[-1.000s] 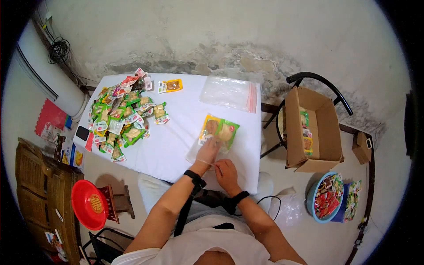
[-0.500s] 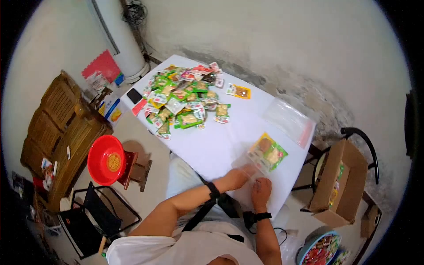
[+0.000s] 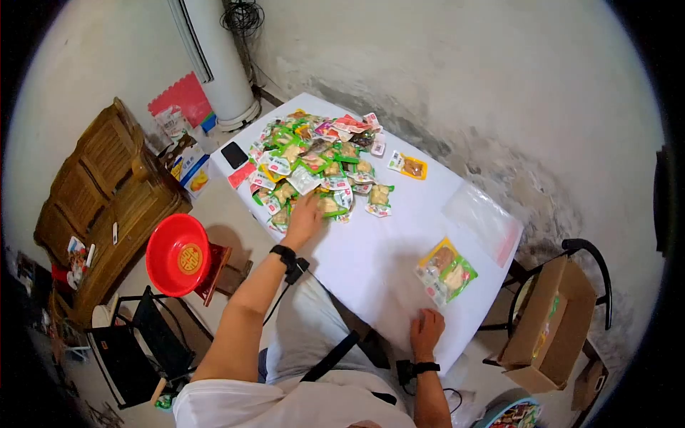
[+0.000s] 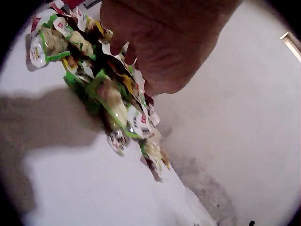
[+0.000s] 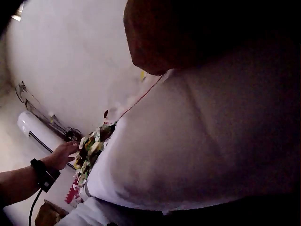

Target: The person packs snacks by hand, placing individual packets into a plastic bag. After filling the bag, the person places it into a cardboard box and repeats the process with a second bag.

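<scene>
Reaching away, left hand (image 3: 305, 217) now touches snack pile (image 3: 317, 160) (bag (image 3: 446, 271) released).

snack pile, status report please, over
Left hand on snack pile, grip unclear. Right hand flat on table, near filled bag. Nothing in the way.

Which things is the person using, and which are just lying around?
In use: left hand on the snack packet pile; filled clear bag; empty zip bag; right hand on the table.
Lying about: red bowl; phone; wooden cabinet.
</scene>
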The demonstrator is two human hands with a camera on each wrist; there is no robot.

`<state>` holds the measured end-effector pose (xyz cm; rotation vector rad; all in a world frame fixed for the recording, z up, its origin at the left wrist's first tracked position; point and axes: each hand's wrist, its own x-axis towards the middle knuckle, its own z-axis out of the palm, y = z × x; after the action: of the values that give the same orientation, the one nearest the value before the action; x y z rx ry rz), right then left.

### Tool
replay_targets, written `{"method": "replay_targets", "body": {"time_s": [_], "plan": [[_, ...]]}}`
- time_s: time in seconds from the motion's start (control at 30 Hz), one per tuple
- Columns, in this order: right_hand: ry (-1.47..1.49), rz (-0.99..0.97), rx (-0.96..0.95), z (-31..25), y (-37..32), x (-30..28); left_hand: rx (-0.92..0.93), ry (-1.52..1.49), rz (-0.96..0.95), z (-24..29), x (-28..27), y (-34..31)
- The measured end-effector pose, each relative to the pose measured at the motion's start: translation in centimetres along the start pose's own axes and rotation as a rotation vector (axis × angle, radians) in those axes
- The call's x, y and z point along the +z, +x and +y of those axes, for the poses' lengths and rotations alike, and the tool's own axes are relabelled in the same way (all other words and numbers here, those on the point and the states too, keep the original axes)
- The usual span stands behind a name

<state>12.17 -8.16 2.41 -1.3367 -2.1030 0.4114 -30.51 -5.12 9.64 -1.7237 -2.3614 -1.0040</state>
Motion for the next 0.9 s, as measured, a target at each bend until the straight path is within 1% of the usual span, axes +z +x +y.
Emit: {"method": "replay_targets", "body": {"time_s": [0.03, 0.07, 0.13, 0.2, 0.27, 0.3, 0.43, 0.53, 0.57, 0.63, 0.7, 0.73, 0.8, 0.83, 0.9], "plan": [[0.001, -0.006, -0.002, 0.1, -0.2, 0.0, 0.007, 0.068, 0.057, -0.9, -0.2, 0.4], [-0.008, 0.003, -0.03, 0.2, -0.2, 0.1, 0.004, 0.071, 0.059, -1.8, -0.4, 0.9], [-0.015, 0.019, -0.056, 0.4, -0.2, 0.3, -0.032, 0.226, 0.059, -2.9, -0.9, 2.2], [-0.037, 0.033, -0.065, 0.5, -0.3, 0.4, -0.018, 0.259, 0.027, -3.9, -1.1, 3.9], [-0.029, 0.016, -0.042, 0.6, -0.2, 0.4, -0.004, 0.475, -0.02, -4.0, -1.1, 5.4], [-0.018, -0.003, -0.026, 0.6, -0.2, 0.5, -0.023, 0.461, -0.072, -4.1, -1.0, 5.9], [-0.028, 0.017, -0.02, 0.2, -0.1, 0.3, -0.003, 0.401, -0.095, -4.0, -0.2, 7.6], [-0.047, -0.001, -0.029, -0.3, -0.1, -0.3, 0.055, 0.411, -0.103, -3.9, 0.2, 8.8], [-0.038, -0.008, -0.04, -0.3, -0.1, -0.3, 0.014, 0.441, -0.15, -3.8, 0.5, 9.2], [-0.034, -0.012, -0.052, -0.2, 0.0, -0.4, -0.008, 0.436, -0.158, -4.4, 1.5, 9.4], [-0.028, 0.024, -0.092, -0.4, 0.0, -0.4, -0.084, 0.416, -0.213, -4.0, 1.6, 9.5], [-0.032, 0.027, -0.088, -0.5, 0.0, -0.6, -0.078, 0.412, -0.215, -3.9, 1.7, 9.5], [-0.032, 0.018, -0.112, -0.8, 0.1, -0.8, -0.036, 0.333, -0.112, -3.4, 1.2, 9.1], [-0.029, 0.015, -0.111, -0.8, 0.1, -0.8, -0.038, 0.337, -0.114, -2.9, 0.7, 8.9], [-0.05, 0.05, -0.127, -0.7, 0.1, -0.5, 0.111, 0.259, 0.004, -1.3, -0.7, 8.1]]}}
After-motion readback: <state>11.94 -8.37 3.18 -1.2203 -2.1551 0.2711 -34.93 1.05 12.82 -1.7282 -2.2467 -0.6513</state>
